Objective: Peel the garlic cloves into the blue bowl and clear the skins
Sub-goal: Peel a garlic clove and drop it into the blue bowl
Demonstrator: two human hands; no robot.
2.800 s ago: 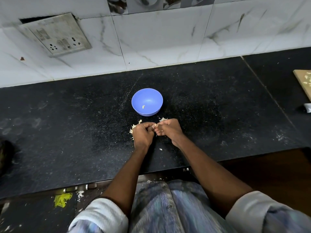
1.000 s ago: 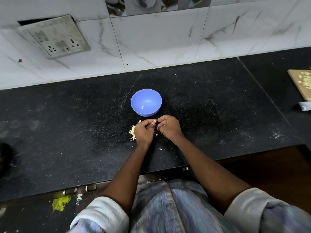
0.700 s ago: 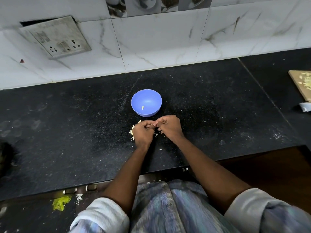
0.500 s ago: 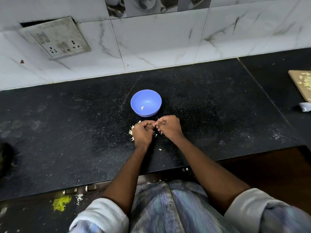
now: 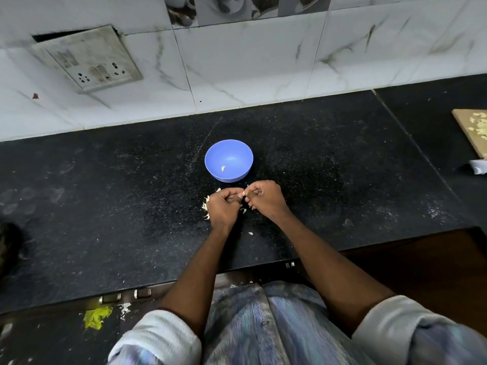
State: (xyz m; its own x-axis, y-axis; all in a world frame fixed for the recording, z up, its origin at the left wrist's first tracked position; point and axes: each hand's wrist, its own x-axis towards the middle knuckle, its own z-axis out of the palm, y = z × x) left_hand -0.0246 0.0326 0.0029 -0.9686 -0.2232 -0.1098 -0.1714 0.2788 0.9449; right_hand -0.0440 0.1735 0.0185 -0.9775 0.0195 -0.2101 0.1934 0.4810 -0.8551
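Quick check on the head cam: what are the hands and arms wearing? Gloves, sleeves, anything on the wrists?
No gloves: the left hand and right hand are bare, with no rings, watch or bands visible. Both forearms are bare too. Pale, whitish sleeves are rolled up near the elbows, the left sleeve and the right sleeve, each showing a blue-purple streaked pattern at its lower edge.

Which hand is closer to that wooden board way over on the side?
Right. The right hand is nearer the wooden board at the counter's right edge; the left hand sits just beyond it, farther away.
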